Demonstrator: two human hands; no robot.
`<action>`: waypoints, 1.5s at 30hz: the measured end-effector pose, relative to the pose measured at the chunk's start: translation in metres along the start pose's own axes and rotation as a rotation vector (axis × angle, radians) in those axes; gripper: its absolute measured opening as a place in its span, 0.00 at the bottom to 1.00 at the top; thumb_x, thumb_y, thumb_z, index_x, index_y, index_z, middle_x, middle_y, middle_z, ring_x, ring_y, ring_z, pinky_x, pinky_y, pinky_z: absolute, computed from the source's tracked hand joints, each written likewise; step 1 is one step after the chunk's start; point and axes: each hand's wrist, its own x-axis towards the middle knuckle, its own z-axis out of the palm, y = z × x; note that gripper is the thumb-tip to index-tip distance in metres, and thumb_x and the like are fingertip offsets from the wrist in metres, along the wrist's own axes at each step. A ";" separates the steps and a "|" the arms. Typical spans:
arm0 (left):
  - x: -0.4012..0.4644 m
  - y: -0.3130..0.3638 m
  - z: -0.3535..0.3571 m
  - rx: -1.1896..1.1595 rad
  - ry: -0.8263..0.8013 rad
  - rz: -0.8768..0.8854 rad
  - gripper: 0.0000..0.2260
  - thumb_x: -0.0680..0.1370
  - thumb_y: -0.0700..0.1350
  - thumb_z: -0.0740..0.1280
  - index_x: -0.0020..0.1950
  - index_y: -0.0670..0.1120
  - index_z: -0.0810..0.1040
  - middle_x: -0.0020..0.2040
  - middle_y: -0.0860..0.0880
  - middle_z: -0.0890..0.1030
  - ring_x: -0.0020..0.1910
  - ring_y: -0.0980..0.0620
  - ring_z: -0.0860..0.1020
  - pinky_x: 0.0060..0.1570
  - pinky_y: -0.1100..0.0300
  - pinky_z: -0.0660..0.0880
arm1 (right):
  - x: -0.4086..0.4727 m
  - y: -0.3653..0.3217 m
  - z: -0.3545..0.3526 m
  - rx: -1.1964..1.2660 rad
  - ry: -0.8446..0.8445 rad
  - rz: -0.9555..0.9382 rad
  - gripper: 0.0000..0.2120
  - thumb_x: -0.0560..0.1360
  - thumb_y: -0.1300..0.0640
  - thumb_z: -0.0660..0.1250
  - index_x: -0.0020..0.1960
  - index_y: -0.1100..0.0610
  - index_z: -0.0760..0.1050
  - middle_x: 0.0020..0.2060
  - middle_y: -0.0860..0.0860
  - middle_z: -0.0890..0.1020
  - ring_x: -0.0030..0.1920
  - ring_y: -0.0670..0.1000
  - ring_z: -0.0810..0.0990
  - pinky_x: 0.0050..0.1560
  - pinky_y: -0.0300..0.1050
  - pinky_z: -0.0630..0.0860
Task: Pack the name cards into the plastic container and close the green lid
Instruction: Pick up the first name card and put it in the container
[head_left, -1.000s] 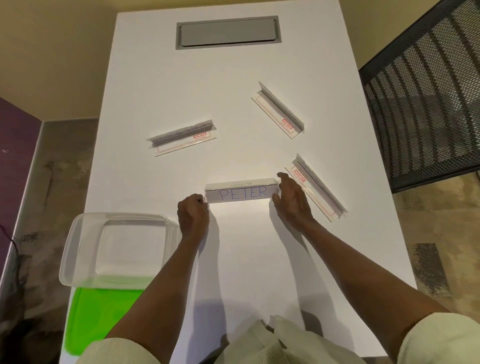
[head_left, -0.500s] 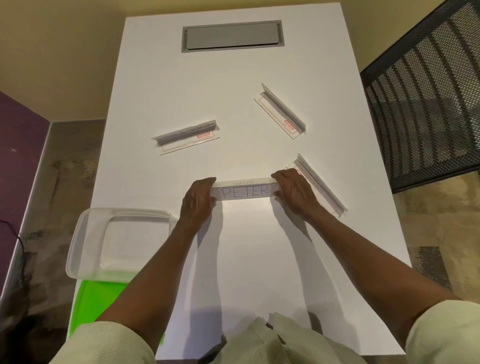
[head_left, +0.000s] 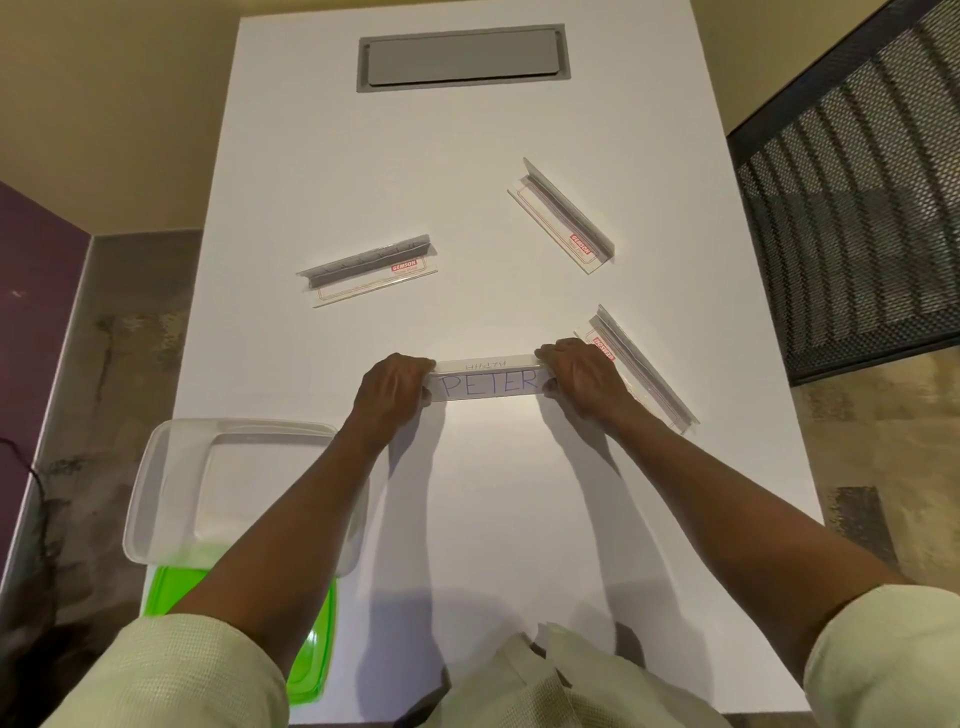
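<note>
White bench (head_left: 483, 545) seen from above, from a head-worn camera looking down past two bare forearms in pale short sleeves. At centre, a long folded name card (head_left: 488, 383) with "PETER" handwritten in blue, held at both ends: left hand (head_left: 392, 387) curled round its left end, right hand (head_left: 579, 376) curled round its right end, fingers wrapped over the top edge, thumbs on the near face. Cannot tell whether the card rests on the bench or is raised off it. Three more name cards in clear holders lying apart on the bench: one (head_left: 369, 269) up and to the left of the hands, one (head_left: 563, 218) up and to the right, angled, and one (head_left: 649, 374) just beside the right hand, partly hidden behind the wrist. Each with a small red label. Clear plastic container (head_left: 156, 493) at the near left corner of the bench, open, nothing visible inside, partly crossed by the left forearm. Bright green lid (head_left: 309, 660) lying flat, nearer than the container, its far edge tucked beneath it, also partly hidden by the left arm. Grey rectangular cover plate (head_left: 462, 57) set into the far end of the bench. Black mesh chair back (head_left: 857, 208) to the right, beyond the bench edge.
</note>
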 end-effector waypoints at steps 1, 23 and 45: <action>0.001 -0.001 0.000 0.006 -0.007 -0.005 0.20 0.74 0.41 0.70 0.66 0.45 0.77 0.62 0.40 0.80 0.62 0.40 0.76 0.58 0.50 0.72 | 0.000 0.001 0.001 0.016 0.003 0.006 0.10 0.66 0.62 0.70 0.46 0.61 0.75 0.38 0.55 0.80 0.43 0.58 0.76 0.37 0.46 0.66; -0.008 0.000 -0.017 0.037 0.076 0.043 0.16 0.78 0.39 0.64 0.66 0.43 0.78 0.59 0.39 0.82 0.58 0.39 0.77 0.55 0.50 0.72 | -0.008 -0.010 -0.013 0.065 0.023 0.047 0.15 0.74 0.56 0.57 0.54 0.57 0.79 0.41 0.48 0.86 0.47 0.57 0.79 0.46 0.49 0.74; -0.102 -0.048 -0.120 0.034 0.296 0.003 0.18 0.74 0.33 0.66 0.63 0.42 0.80 0.54 0.41 0.84 0.60 0.40 0.76 0.58 0.51 0.73 | -0.037 -0.138 -0.076 -0.164 0.204 -0.177 0.07 0.73 0.60 0.66 0.49 0.59 0.81 0.41 0.56 0.85 0.44 0.62 0.78 0.40 0.47 0.71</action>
